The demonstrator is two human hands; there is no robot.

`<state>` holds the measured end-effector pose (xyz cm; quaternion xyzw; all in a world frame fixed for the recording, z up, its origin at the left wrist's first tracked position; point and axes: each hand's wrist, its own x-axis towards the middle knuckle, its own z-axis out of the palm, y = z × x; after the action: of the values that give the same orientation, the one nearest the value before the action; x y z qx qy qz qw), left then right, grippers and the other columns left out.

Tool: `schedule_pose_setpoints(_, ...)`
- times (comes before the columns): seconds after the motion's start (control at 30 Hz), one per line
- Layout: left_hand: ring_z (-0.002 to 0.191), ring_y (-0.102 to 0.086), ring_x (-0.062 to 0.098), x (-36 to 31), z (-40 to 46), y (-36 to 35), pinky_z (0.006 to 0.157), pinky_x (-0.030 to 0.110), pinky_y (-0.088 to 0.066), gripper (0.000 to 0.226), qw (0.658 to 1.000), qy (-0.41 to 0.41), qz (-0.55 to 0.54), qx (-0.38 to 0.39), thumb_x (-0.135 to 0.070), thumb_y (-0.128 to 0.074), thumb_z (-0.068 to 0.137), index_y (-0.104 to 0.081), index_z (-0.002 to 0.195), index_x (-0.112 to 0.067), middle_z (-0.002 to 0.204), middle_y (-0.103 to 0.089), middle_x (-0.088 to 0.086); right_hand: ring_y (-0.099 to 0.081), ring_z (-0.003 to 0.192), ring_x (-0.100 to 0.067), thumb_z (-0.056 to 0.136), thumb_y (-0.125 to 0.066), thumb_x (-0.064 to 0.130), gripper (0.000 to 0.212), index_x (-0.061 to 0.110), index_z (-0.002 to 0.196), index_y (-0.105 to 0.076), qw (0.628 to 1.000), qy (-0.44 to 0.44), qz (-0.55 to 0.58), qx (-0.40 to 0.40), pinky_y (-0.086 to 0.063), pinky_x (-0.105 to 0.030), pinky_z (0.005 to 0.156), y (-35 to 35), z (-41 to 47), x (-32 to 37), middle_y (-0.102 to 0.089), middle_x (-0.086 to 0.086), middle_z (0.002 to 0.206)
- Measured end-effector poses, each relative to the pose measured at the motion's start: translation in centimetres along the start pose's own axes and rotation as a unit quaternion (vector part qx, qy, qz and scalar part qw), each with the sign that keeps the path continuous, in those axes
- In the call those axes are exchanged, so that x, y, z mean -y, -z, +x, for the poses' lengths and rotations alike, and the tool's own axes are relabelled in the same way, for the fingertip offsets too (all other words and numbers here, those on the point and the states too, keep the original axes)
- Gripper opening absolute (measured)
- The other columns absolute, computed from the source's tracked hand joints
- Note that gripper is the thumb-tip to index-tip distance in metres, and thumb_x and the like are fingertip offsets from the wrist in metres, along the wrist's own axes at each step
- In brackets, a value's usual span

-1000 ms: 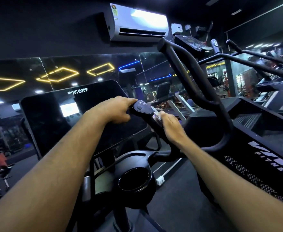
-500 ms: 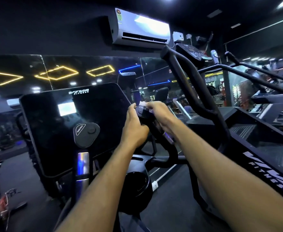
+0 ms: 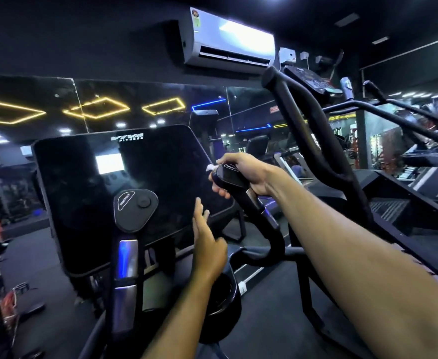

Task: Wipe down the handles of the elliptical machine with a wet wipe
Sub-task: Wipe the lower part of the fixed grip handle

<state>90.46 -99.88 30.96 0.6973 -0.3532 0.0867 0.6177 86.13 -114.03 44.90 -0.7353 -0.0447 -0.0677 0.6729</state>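
My right hand (image 3: 244,174) grips the top of the elliptical's right inner handle (image 3: 260,216), fingers curled round its black end cap. A bit of white wet wipe (image 3: 209,167) sticks out between the fingers and the cap. My left hand (image 3: 207,244) hovers lower, off the handle, fingers straight and holding nothing. The left inner handle (image 3: 135,203), with its own cap and chrome grip, stands to the left. A tall black outer handle (image 3: 308,136) rises at the right.
The dark console screen (image 3: 114,193) fills the space behind the handles. A round cup holder (image 3: 220,301) sits below my left hand. A stair machine (image 3: 407,208) stands close on the right. Mirrors and an air conditioner (image 3: 228,40) are on the far wall.
My left hand let go of the right handle's cap and dropped below it. My right hand slid up from the stem and now wraps the cap with the wipe.
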Motion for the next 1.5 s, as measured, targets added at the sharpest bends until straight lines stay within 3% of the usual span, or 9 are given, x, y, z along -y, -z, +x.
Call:
schedule_pose_setpoints(0.33, 0.133, -0.042, -0.010, 1.3, -0.1, -1.0, 0.096, 0.030, -0.051, 0.122, 0.980, -0.144, 0.103, 0.086, 0.013, -0.054, 0.078, 0.008, 0.161, -0.053, 0.160, -0.007, -0.043, -0.056, 0.063, -0.026, 0.099, -0.037, 0.026, 0.047, -0.008, 0.086, -0.065, 0.961, 0.135, -0.053, -0.234, -0.046, -0.034, 0.061, 0.0, -3.9, -6.8, -0.065, -0.017, 0.073)
schedule_pose_setpoints(0.43, 0.150, -0.031, -0.002, 1.0, -0.2, -1.2, 0.104, 0.013, -0.044, 0.126, 0.975, -0.162, 0.112, 0.101, 0.013, -0.052, 0.078, 0.016, 0.156, -0.059, 0.170, -0.013, -0.024, -0.052, 0.066, -0.012, 0.102, -0.039, 0.016, 0.039, 0.010, 0.069, -0.059, 0.922, 0.198, -0.176, -0.283, -0.041, -0.031, 0.067, 0.1, -5.5, -8.8, -0.061, 0.004, 0.067)
schedule_pose_setpoints(0.63, 0.125, -0.056, 0.004, 1.7, 0.0, -1.7, 0.097, 0.019, -0.052, 0.125, 0.970, -0.160, 0.126, 0.130, 0.007, -0.056, 0.081, 0.022, 0.154, -0.059, 0.173, -0.019, -0.007, -0.056, 0.123, -0.005, 0.110, -0.037, 0.021, 0.036, 0.009, 0.135, -0.061, 0.854, 0.297, -0.265, -0.336, -0.039, -0.019, 0.105, -3.1, -4.5, -7.1, -0.064, 0.000, 0.132)
schedule_pose_setpoints(0.73, 0.105, -0.065, 0.010, 1.6, 0.1, -1.8, 0.089, 0.042, -0.060, 0.118, 0.975, -0.143, 0.116, 0.126, 0.004, -0.057, 0.080, 0.010, 0.162, -0.047, 0.166, -0.033, -0.007, -0.057, 0.112, -0.022, 0.110, -0.033, 0.030, 0.038, 0.009, 0.112, -0.065, 0.835, 0.232, -0.355, -0.350, -0.037, -0.030, 0.086, -5.2, -2.6, -3.0, -0.067, -0.007, 0.113)
schedule_pose_setpoints(0.97, 0.143, -0.036, 0.001, 0.5, -0.4, -1.6, 0.091, 0.042, -0.061, 0.120, 0.975, -0.148, 0.109, 0.128, 0.011, -0.050, 0.082, 0.013, 0.156, -0.059, 0.172, -0.006, -0.020, -0.059, 0.089, -0.038, 0.093, -0.044, 0.026, 0.033, 0.007, 0.069, -0.056, 0.749, 0.124, -0.582, -0.291, -0.047, -0.037, 0.074, -5.2, -0.1, 1.2, -0.062, -0.008, 0.081)
schedule_pose_setpoints(1.17, 0.126, -0.055, 0.026, 0.6, -1.0, -1.5, 0.093, 0.048, -0.055, 0.077, 0.966, -0.151, 0.171, 0.123, 0.005, -0.047, 0.085, -0.027, 0.151, -0.030, 0.156, -0.035, -0.006, -0.058, 0.090, -0.033, 0.103, -0.045, 0.022, 0.027, 0.006, 0.094, -0.064, 0.453, 0.346, -0.790, -0.227, -0.049, -0.046, 0.086, -3.4, -1.7, -2.3, -0.061, -0.013, 0.097)
schedule_pose_setpoints(1.27, 0.120, -0.059, 0.032, 0.8, -0.9, -1.7, 0.093, 0.046, -0.054, 0.063, 0.966, -0.128, 0.181, 0.136, 0.003, -0.049, 0.086, -0.037, 0.145, -0.017, 0.152, -0.042, 0.004, -0.059, 0.100, -0.034, 0.099, -0.048, 0.010, 0.021, 0.004, 0.107, -0.067, 0.380, 0.414, -0.815, -0.143, -0.047, -0.044, 0.097, -3.7, -2.8, -2.3, -0.062, -0.013, 0.101)
schedule_pose_setpoints(1.37, 0.119, -0.063, 0.040, 0.8, -0.9, -1.8, 0.090, 0.040, -0.052, 0.038, 0.973, -0.054, 0.184, 0.126, -0.003, -0.055, 0.092, -0.054, 0.129, 0.004, 0.133, -0.061, 0.023, -0.055, 0.086, -0.029, 0.098, -0.051, 0.005, 0.019, 0.003, 0.107, -0.067, 0.401, 0.451, -0.794, -0.067, -0.048, -0.041, 0.087, -5.8, -5.1, -3.9, -0.060, -0.010, 0.090)
schedule_pose_setpoints(1.5, 0.110, -0.066, 0.035, 0.5, -1.2, -1.5, 0.084, 0.047, -0.056, 0.074, 0.971, -0.095, 0.184, 0.123, 0.001, -0.052, 0.085, -0.037, 0.154, -0.022, 0.138, -0.059, 0.006, -0.048, 0.084, -0.022, 0.086, -0.048, 0.010, 0.018, 0.007, 0.093, -0.064, 0.583, 0.432, -0.641, -0.250, -0.043, -0.040, 0.079, -6.0, -8.2, -5.4, -0.057, -0.006, 0.087)
